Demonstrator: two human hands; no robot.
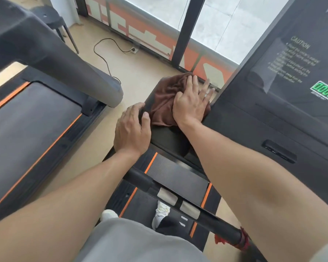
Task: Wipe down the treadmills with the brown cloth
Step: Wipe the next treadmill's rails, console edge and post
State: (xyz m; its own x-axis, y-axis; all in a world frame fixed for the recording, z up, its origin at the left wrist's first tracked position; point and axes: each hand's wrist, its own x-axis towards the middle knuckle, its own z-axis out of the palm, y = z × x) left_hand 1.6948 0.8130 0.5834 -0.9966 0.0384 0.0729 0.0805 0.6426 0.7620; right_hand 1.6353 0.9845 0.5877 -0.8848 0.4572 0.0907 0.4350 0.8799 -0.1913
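Pressing flat with fingers spread, my right hand covers much of the brown cloth, which lies bunched on the treadmill motor cover beside the console. My left hand rests open on that cover's edge, touching the cloth's near corner. Console text is too blurred to read. A handlebar crosses below, partly hiding my shoes.

A crumpled brown cloth lies bunched on the black motor cover at the front of the near treadmill, beside its console; a second treadmill, black with orange stripes along its grey belt, stands parallel to the left
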